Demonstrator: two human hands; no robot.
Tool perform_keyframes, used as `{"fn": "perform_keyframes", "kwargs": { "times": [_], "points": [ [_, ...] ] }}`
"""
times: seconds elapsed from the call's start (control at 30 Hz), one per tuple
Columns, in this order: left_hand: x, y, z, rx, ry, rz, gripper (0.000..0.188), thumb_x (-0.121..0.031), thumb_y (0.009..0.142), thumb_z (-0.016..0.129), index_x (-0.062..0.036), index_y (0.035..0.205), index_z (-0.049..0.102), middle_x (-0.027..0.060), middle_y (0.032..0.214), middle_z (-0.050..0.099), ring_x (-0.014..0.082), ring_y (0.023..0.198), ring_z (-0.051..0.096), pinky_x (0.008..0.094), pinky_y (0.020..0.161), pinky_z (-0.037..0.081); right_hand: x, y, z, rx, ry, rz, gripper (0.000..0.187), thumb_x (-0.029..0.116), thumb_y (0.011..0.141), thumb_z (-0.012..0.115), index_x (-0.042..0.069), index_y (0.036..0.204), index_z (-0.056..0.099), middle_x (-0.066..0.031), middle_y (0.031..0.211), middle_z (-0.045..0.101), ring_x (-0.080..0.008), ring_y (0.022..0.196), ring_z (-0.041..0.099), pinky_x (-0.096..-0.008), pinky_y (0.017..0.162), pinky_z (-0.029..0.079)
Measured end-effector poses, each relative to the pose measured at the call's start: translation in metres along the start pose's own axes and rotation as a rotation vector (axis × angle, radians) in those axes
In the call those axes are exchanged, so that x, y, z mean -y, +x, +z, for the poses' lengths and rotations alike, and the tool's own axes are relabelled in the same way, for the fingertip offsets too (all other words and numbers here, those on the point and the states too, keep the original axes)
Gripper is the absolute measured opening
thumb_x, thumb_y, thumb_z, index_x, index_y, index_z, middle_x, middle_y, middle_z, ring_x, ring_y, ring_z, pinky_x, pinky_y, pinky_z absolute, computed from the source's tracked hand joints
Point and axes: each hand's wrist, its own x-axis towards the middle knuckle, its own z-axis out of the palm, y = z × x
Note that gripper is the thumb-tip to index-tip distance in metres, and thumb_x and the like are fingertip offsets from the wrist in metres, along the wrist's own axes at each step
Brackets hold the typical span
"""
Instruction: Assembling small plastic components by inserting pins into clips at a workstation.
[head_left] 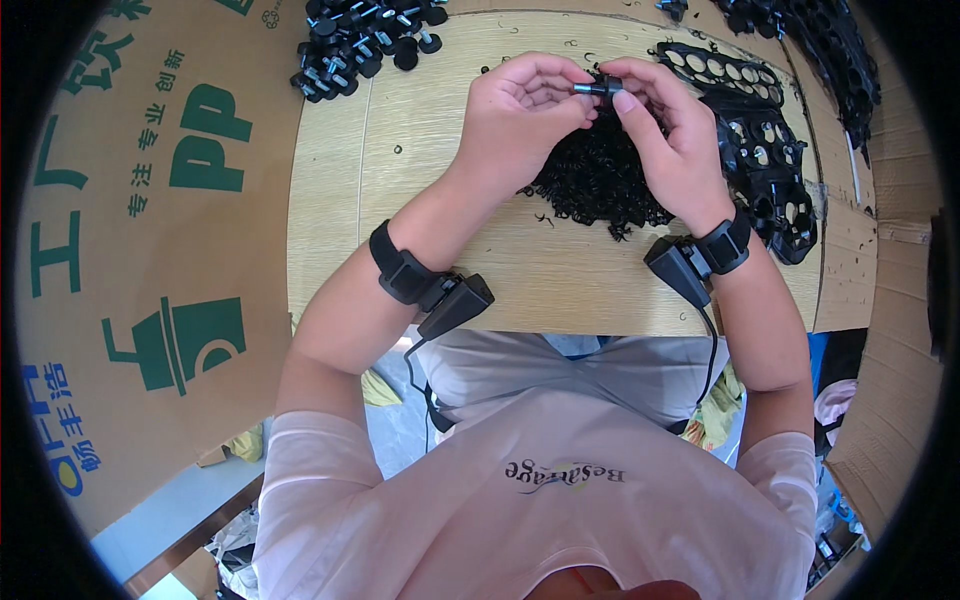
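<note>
A bolt with a black knob head and a bare metal shaft (590,89) is held above the table's far middle. My right hand (670,125) has its thumb and fingers closed on the black head. From the other side, my left hand (525,115) is closed with its fingertips around the shaft end. Whether a small ring is also in those fingertips cannot be made out. Below both hands lies a heap of small black curled rings (600,185), partly hidden by the right hand. At the far left sits a pile of similar black-headed bolts (365,45).
Black sheets with rows of round holes (765,150) lie at the right of the wooden tabletop (420,190). More black perforated pieces (840,60) are at the far right corner. Cardboard walls (190,260) flank the table. Loose rings (398,149) are scattered about.
</note>
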Motion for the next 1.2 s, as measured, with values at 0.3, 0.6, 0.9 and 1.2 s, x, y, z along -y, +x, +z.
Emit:
{"fn": "perform_keyframes", "kwargs": {
  "times": [0.3, 0.6, 0.9, 1.2],
  "points": [
    [-0.0057, 0.0010, -0.0012, -0.006, 0.010, -0.053, 0.017, 0.001, 0.088, 0.060, 0.0065, 0.103, 0.062, 0.0156, 0.089, 0.069, 0.0178, 0.076, 0.067, 0.0286, 0.069, 0.056, 0.0035, -0.0002, -0.0022, 0.036, -0.019, 0.029, 0.022, 0.011, 0.091, 0.061, 0.004, 0.111, 0.064, -0.0055, 0.087, 0.068, -0.0105, 0.076, 0.061, -0.0251, 0.071, 0.049],
    [-0.0031, -0.0002, 0.0007, -0.013, 0.045, -0.057, 0.018, 0.005, 0.085, 0.060, 0.0066, 0.103, 0.062, 0.0155, 0.091, 0.068, 0.0180, 0.080, 0.068, 0.0285, 0.075, 0.058, 0.0034, 0.0004, -0.0006, 0.025, -0.076, -0.034, 0.021, 0.011, 0.090, 0.062, 0.004, 0.110, 0.065, -0.0047, 0.083, 0.067, -0.0104, 0.073, 0.060, -0.0247, 0.068, 0.049],
    [-0.0022, 0.0018, -0.0043, 0.011, -0.021, -0.049, 0.017, 0.000, 0.088, 0.059, 0.0073, 0.103, 0.063, 0.0167, 0.089, 0.068, 0.0207, 0.079, 0.069, 0.0315, 0.074, 0.059, 0.0064, 0.0011, -0.0017, 0.025, -0.064, -0.008, 0.021, 0.010, 0.089, 0.063, 0.004, 0.109, 0.065, -0.0048, 0.082, 0.067, -0.0102, 0.072, 0.059, -0.0246, 0.068, 0.049],
    [0.0001, 0.0034, -0.0064, 0.009, -0.066, -0.087, 0.016, -0.002, 0.089, 0.059, 0.0066, 0.102, 0.063, 0.0163, 0.090, 0.068, 0.0217, 0.079, 0.069, 0.0333, 0.073, 0.059, 0.0059, 0.0012, -0.0023, 0.022, -0.119, -0.044, 0.022, 0.010, 0.088, 0.063, 0.004, 0.109, 0.065, -0.0046, 0.081, 0.065, -0.0098, 0.069, 0.057, -0.0245, 0.065, 0.048]
  ]
}}
